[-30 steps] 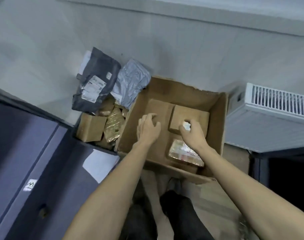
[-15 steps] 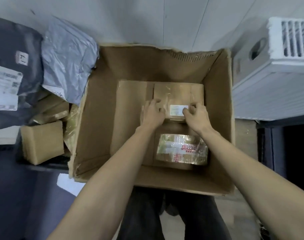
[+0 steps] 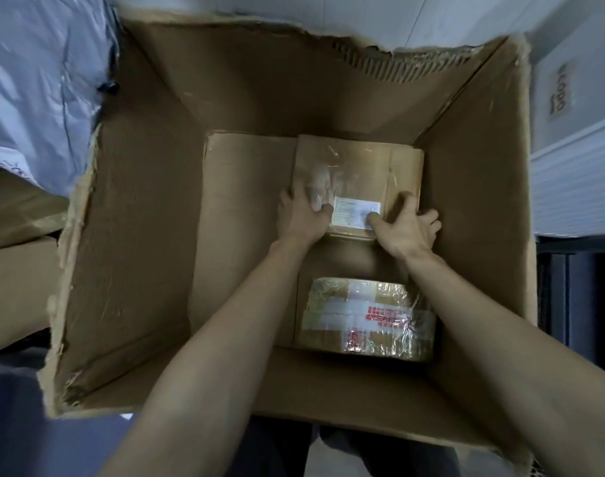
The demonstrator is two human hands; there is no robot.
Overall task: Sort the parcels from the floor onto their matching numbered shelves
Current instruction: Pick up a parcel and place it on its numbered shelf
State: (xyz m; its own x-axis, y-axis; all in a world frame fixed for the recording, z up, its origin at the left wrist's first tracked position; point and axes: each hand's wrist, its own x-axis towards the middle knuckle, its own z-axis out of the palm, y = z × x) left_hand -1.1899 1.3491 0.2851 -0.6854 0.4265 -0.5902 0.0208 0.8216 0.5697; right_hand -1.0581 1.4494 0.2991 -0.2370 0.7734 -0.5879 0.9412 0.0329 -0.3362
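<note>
Head view: inside the big torn carton (image 3: 129,235), 2 parcels remain. The left hand (image 3: 303,218) and right hand (image 3: 406,228) clamp the near corners of the brown parcel (image 3: 359,173), thumbs on top beside its white label (image 3: 354,213), fingers curled over the edge. It lies at the carton's far right; the taped parcel (image 3: 366,318) sits nearer. To lift well, I'd raise it level, clear of the carton wall, then read the label before choosing a shelf.

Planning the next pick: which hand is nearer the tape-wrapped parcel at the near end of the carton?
Right. The right hand grips the labelled box just above the tape-wrapped parcel; the left hand holds that box's left edge, farther off.
</note>
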